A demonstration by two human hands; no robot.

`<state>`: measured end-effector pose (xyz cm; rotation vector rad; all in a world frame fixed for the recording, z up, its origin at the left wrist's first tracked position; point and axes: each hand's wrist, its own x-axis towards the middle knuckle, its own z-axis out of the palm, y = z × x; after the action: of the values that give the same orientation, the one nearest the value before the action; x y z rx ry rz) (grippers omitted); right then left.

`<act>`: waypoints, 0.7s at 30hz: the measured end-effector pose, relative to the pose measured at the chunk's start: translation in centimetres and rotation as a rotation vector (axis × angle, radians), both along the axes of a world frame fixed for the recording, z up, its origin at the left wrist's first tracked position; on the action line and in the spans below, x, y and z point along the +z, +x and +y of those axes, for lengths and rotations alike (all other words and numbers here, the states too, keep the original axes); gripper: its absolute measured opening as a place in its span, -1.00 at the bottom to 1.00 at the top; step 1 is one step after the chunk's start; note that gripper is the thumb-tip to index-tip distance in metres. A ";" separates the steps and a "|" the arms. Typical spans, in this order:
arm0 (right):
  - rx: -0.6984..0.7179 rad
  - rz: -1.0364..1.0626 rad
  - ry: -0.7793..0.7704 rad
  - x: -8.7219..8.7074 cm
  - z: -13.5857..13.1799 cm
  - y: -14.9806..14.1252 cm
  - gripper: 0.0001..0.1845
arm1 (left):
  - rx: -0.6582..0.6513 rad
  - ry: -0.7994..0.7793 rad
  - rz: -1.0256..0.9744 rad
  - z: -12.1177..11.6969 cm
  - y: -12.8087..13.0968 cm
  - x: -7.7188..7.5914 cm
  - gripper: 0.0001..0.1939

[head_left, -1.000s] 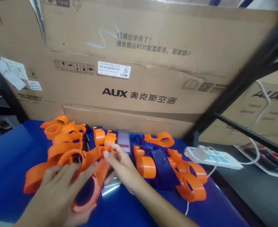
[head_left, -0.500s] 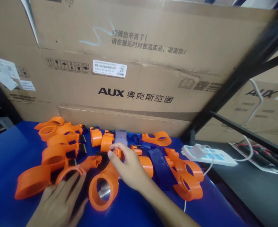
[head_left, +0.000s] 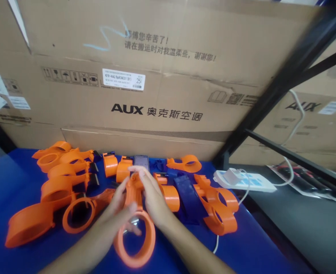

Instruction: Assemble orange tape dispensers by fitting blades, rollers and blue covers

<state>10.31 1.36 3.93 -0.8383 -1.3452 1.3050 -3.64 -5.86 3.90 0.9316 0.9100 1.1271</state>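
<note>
Hands (head_left: 156, 203) have drawn together — partly hiding an orange dispenser (head_left: 133, 194) between them.

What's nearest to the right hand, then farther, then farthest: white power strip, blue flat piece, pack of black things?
Head view, from the right hand:
1. Blue flat piece, just right.
2. White power strip, farther right.
3. Pack of black things, far right.
</note>
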 end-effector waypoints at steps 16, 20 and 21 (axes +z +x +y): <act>-0.180 0.189 -0.177 -3.2 -1.1 0.0 -0.53 | -0.039 0.092 0.002 5.6 1.0 -3.0 -0.67; -0.155 0.086 -0.124 -3.9 -0.6 0.2 -0.52 | 0.107 0.079 0.000 5.7 0.8 -3.0 -0.58; -0.160 0.048 -0.110 -4.0 -0.5 0.3 -0.53 | 0.163 0.079 -0.010 5.7 0.6 -2.9 -0.57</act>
<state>10.65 0.91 -0.11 -0.9635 -1.1524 1.2734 -3.01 -0.11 1.01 0.9282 0.9522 1.3132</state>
